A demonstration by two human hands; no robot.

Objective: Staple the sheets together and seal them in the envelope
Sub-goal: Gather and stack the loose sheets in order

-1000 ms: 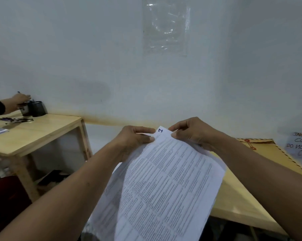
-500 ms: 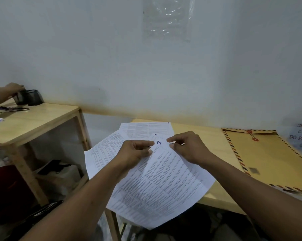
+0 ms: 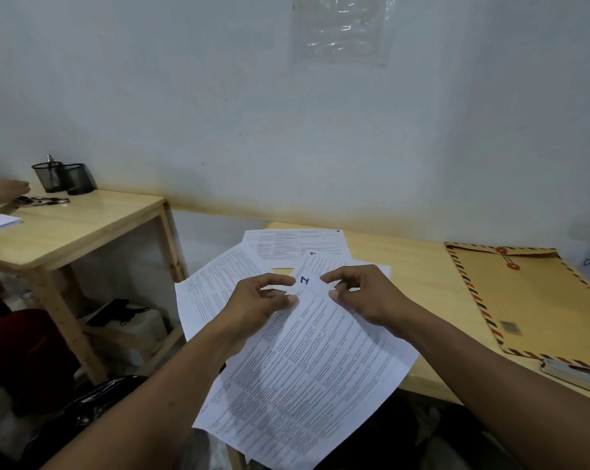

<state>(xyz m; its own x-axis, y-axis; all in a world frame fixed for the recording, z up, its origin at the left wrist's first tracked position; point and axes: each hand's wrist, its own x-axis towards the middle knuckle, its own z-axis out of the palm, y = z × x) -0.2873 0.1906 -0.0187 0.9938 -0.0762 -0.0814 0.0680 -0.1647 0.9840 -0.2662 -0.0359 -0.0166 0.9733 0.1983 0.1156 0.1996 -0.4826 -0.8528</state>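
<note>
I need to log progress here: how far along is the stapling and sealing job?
Early stage. Done: nothing stapled that I can see. In hand: the left hand and right hand pinch the top corner of the sheets, which lie fanned out. Left: squaring, stapling, then filling and sealing the envelope.

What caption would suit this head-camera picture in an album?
Both hands, left hand and right hand, pinch printed sheets beside a brown envelope.

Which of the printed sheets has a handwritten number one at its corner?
The front sheet, pinched at its top corner by the left hand and right hand. The sheets behind it lie fanned on the table; one shows a 4.
</note>
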